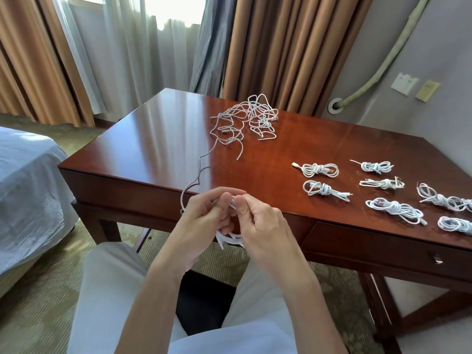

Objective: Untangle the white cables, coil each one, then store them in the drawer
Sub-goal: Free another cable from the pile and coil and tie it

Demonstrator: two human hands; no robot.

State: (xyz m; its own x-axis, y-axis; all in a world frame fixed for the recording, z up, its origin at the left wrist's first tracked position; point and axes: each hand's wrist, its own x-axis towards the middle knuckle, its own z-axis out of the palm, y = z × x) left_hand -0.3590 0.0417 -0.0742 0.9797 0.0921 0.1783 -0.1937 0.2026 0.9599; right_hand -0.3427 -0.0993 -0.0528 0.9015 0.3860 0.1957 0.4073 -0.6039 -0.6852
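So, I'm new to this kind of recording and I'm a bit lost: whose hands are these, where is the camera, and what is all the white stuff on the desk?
There is no machine here. A person wears one camera on the head, which looks forward and down, so you see their own two bare hands and their lap.

The left hand and the right hand both hold a white cable just in front of the desk's near edge. They are winding it into loops. Its free length runs up onto the wooden desk to a tangled pile of cables near the far edge.

To the right lie the coiled cables, at least eight neat bundles, one cut off by the picture's edge. Below them is the closed drawer, where the bundles should end up.
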